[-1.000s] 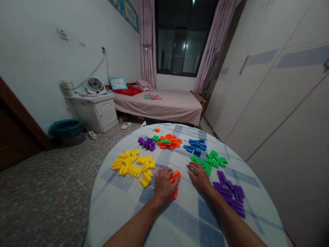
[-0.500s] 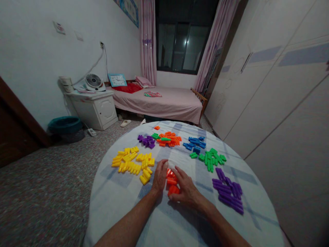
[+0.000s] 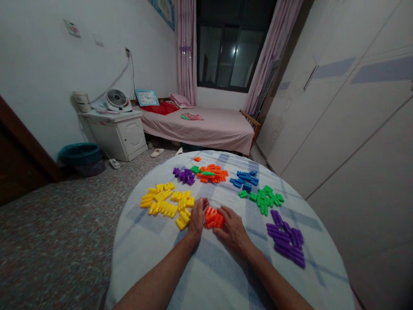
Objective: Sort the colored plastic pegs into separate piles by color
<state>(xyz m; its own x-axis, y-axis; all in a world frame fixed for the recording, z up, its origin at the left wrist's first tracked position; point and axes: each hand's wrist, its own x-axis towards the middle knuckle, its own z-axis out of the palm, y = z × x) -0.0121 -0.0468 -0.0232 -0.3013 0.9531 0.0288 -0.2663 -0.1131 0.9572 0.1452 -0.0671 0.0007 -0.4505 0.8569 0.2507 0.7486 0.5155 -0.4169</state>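
My left hand and my right hand press in from both sides on a tight cluster of orange plastic pegs, holding it between them on the checked tablecloth. Yellow pegs lie just beyond my left hand, and the nearest touch-close pieces sit by its fingers. Green pegs and purple pegs lie to the right of my right hand. Farther off are smaller piles of purple pegs, orange pegs and blue pegs.
The round table's edge curves close to the floor on the left. A white wardrobe stands to the right. Beyond are a pink bed, a white bedside cabinet with a fan, and a teal basin.
Both hands have closed toward each other, and the loose orange pegs have drawn into one tighter cluster between them. My right hand has come left from beside the green pegs.
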